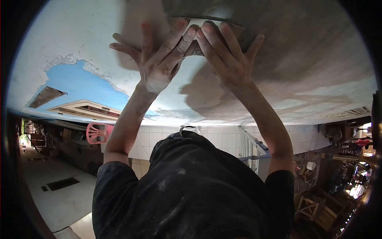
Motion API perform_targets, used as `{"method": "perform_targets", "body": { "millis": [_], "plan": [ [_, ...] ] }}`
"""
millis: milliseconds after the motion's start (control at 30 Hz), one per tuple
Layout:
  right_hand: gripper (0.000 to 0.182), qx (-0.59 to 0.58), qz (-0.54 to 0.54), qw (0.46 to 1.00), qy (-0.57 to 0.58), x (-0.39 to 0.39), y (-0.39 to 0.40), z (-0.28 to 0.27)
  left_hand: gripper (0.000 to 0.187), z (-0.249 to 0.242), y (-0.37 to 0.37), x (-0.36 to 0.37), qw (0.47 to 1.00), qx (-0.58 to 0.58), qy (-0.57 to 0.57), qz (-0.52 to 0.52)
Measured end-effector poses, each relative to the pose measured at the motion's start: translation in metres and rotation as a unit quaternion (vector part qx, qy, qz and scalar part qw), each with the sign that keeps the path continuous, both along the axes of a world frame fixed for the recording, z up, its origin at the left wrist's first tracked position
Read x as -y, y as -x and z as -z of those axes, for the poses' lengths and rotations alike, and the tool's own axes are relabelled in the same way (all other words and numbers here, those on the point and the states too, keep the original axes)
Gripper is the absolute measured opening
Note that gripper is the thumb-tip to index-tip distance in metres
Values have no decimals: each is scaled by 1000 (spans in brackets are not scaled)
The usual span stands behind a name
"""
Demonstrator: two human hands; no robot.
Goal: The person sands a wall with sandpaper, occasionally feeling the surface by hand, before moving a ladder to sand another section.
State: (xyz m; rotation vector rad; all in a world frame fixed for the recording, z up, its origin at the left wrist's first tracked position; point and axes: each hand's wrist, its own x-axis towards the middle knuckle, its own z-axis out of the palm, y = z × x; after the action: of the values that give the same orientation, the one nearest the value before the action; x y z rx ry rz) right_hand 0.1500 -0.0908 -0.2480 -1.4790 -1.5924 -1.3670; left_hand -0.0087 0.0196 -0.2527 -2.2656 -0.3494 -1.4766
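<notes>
Both my hands lie against a grey-white wall (91,44) with their fingers stretched out and spread. Under the fingertips is a thin, flat sheet (195,51), which looks like sandpaper with a printed mark on its back. My left hand (161,59) presses on the left part of the sheet, its thumb and outer fingers reaching past it onto the wall. My right hand (230,55) covers the right part, with the little finger off to the side. The index fingertips of the two hands nearly meet at the sheet's middle. Much of the sheet is hidden beneath the fingers.
A bright blue patch (91,81) with flaking edges shows on the wall at left. Below stand a pink plastic chair (98,132) and a white railing or ladder (250,143) near white tiles (215,140). Wooden pieces (314,209) clutter the lower right.
</notes>
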Motion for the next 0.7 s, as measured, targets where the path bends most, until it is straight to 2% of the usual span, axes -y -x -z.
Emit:
{"method": "perform_targets", "body": {
  "millis": [67, 133, 200, 400, 500, 633, 700],
  "plan": [
    [36, 5, 4, 1000, 27, 1, -1, 21, 40, 8, 2, 3, 999, -20, 19, -17],
    [36, 15, 7, 999, 41, 3, -2, 41, 37, 33, 7, 4, 999, -36, 6, -22],
    [37, 26, 5, 999, 45, 4, -2, 49, 34, 37, 5, 2, 999, -22, -15, -19],
    [37, 19, 1, 998, 56, 9, -4, 18, 34, 10, 4, 5, 999, -21, -8, -32],
    [37, 0, -3, 1000, 10, 1, -3, 9, 34, -1, -3, 1, 1000, 8, -10, 6],
    [36, 31, 9, 998, 62, 9, -6, 46, 34, 43, 3, 2, 999, -36, 37, -3],
    [34, 41, -7, 998, 48, 7, -9, 57, 34, 55, 5, 1, 997, -51, 53, 0]
  ]
}}
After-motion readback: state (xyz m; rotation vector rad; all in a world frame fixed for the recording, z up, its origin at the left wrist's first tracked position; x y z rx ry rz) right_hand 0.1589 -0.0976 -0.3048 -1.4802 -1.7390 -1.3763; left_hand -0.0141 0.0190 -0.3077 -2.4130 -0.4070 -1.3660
